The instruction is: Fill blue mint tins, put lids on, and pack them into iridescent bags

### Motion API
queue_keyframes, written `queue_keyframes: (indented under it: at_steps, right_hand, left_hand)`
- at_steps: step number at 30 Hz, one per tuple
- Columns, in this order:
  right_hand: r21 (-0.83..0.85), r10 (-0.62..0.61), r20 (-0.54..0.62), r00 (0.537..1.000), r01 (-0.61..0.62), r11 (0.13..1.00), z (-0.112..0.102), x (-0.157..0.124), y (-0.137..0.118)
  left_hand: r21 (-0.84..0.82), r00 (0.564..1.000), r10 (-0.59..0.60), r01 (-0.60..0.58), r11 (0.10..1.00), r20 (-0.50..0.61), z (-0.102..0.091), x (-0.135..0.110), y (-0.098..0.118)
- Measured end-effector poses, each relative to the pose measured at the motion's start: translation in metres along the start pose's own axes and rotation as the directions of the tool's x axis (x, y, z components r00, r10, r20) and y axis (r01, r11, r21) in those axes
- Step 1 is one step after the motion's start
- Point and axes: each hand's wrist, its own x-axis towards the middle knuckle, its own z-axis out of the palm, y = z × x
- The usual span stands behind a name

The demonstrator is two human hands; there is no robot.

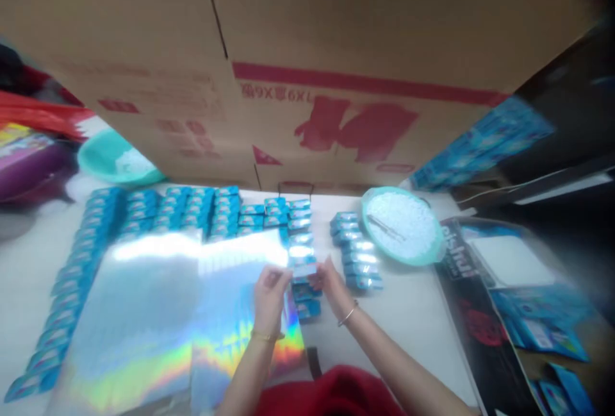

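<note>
My left hand (269, 297) and my right hand (332, 284) meet over the right edge of a shiny holographic sheet (158, 313). Both pinch a small blue box (304, 269) between their fingertips, the left at its left end, the right at its right end. The box sits in line with a column of like blue boxes (300, 230) running away from me. A gold bangle is on each wrist. The picture is blurred, so finer detail of the fingers is lost.
Rows of small blue boxes (187, 208) line the sheet's far and left edges; another short column (358, 252) lies right. A teal bowl of white pellets (402, 225) stands right, another teal bowl (118, 158) far left. A large cardboard carton (307, 70) walls the back. Flat packaging (528, 313) lies right.
</note>
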Motion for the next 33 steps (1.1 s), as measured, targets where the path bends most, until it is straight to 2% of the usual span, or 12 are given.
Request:
queue_keyframes:
  at_steps: [2, 5, 7, 10, 13, 15, 18, 21, 25, 30, 33]
  right_hand:
    - [-0.017, 0.008, -0.068, 0.998, -0.009, 1.000, -0.007, 0.000, 0.017]
    - [-0.129, -0.107, -0.105, 0.989, 0.093, 0.987, -0.017, 0.005, 0.021]
    - [-0.229, -0.195, -0.129, 0.972, 0.162, 0.960, -0.025, 0.015, 0.019]
    - [-0.392, -0.308, -0.139, 0.941, 0.234, 0.890, -0.037, 0.036, 0.021]
    - [-0.490, -0.354, -0.140, 0.925, 0.246, 0.837, -0.048, 0.061, 0.029]
    - [-0.543, -0.377, -0.130, 0.917, 0.252, 0.801, -0.053, 0.074, 0.035]
    - [-0.621, -0.399, -0.092, 0.912, 0.261, 0.739, -0.058, 0.085, 0.043]
    - [-0.667, -0.385, -0.078, 0.920, 0.239, 0.706, -0.060, 0.089, 0.048]
    - [-0.676, -0.349, -0.091, 0.933, 0.199, 0.710, -0.061, 0.092, 0.055]
    - [-0.532, -0.259, -0.120, 0.958, 0.158, 0.832, -0.060, 0.095, 0.070]
    - [-0.485, -0.284, -0.178, 0.942, 0.167, 0.858, -0.060, 0.088, 0.077]
  left_hand:
    - [-0.037, 0.998, -0.061, 0.062, 0.997, 0.031, 0.003, 0.006, -0.022]
    - [-0.001, 0.994, -0.096, 0.096, 0.995, 0.051, 0.011, 0.017, -0.040]
    - [0.075, 0.996, -0.071, 0.066, 0.995, 0.062, 0.019, 0.026, -0.048]
    - [0.269, 0.997, 0.041, -0.058, 0.961, 0.065, 0.033, 0.045, -0.056]
    - [0.512, 0.977, 0.192, -0.212, 0.832, 0.093, 0.046, 0.062, -0.059]
    - [0.648, 0.962, 0.251, -0.262, 0.715, 0.111, 0.054, 0.070, -0.058]
    - [0.760, 0.958, 0.257, -0.259, 0.596, 0.124, 0.061, 0.077, -0.056]
    - [0.804, 0.959, 0.243, -0.257, 0.537, 0.144, 0.063, 0.080, -0.059]
    - [0.838, 0.955, 0.247, -0.269, 0.474, 0.166, 0.066, 0.083, -0.066]
    - [0.896, 0.954, 0.239, -0.258, 0.360, 0.179, 0.066, 0.084, -0.063]
    - [0.911, 0.939, 0.263, -0.297, 0.286, 0.223, 0.057, 0.081, -0.060]
